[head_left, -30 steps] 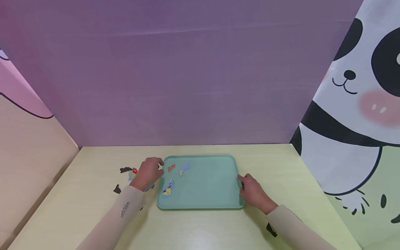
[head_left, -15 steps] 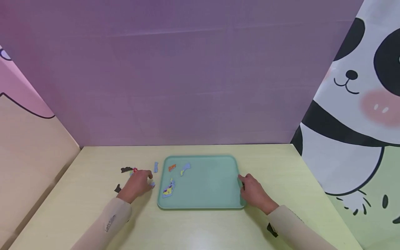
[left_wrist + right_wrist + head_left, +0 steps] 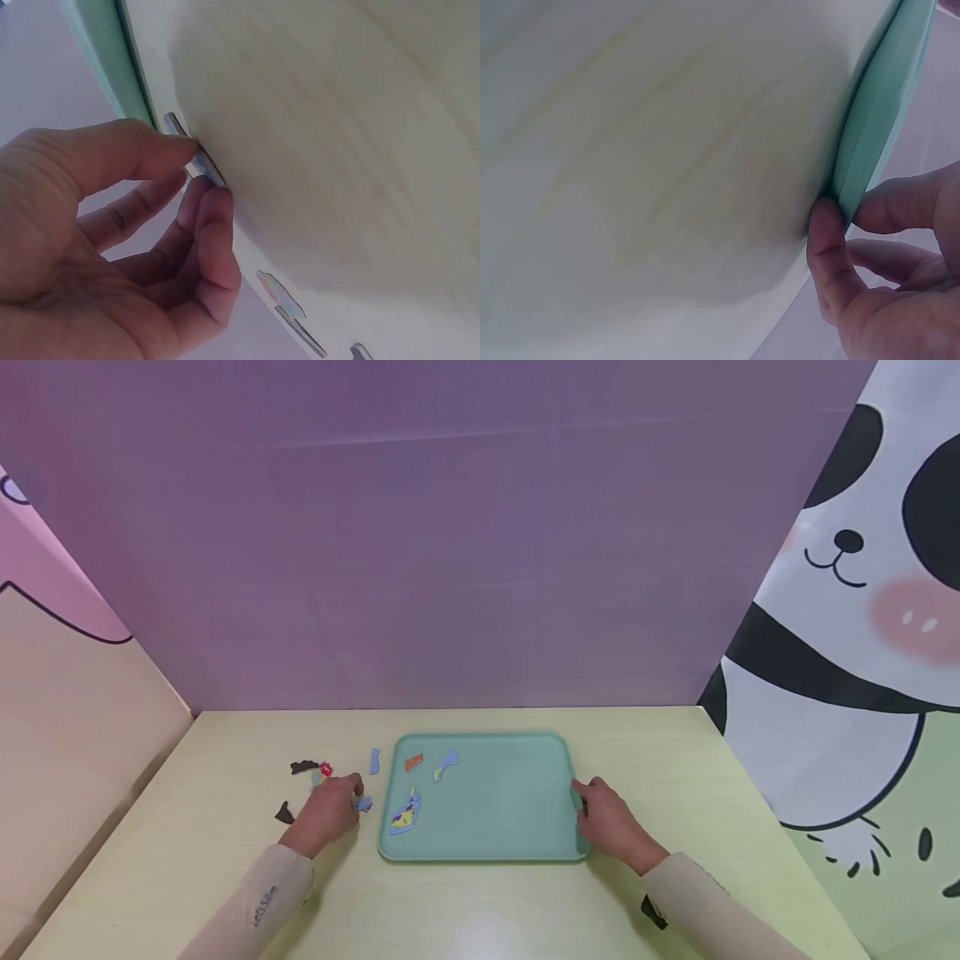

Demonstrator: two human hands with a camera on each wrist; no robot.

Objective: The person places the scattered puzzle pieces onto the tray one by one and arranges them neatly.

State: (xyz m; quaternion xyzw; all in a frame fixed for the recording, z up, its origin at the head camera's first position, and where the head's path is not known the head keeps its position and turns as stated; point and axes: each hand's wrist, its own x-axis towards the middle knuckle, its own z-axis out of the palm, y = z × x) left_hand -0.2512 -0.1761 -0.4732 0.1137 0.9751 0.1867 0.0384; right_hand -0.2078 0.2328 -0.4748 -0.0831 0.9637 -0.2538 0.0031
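Note:
My left hand (image 3: 328, 810) is left of the green tray (image 3: 495, 802), fingers curled and thumb tip close to the fingertips. A small blue puzzle piece (image 3: 363, 804) lies at those fingertips; in the left wrist view the piece (image 3: 202, 161) shows between thumb and fingers, partly covered. On the tray's right rim rests my right hand (image 3: 609, 827); the right wrist view shows thumb and fingers pinching the tray edge (image 3: 870, 120). On the tray lie an orange piece (image 3: 413, 762), a blue-yellow piece (image 3: 446, 766) and a larger purple-yellow piece (image 3: 406, 814).
Left of the tray lie a blue piece (image 3: 374, 761), a dark piece (image 3: 303, 767), a red piece (image 3: 326, 769) and another dark piece (image 3: 284, 813). A black object (image 3: 653, 912) sits by the right sleeve. A purple wall (image 3: 450, 543) rises behind the table (image 3: 465, 910).
My left hand has moved from the tray's upper left corner back leftward and down to the small blue piece, leaving another blue piece beside the tray. The right hand stays on the rim.

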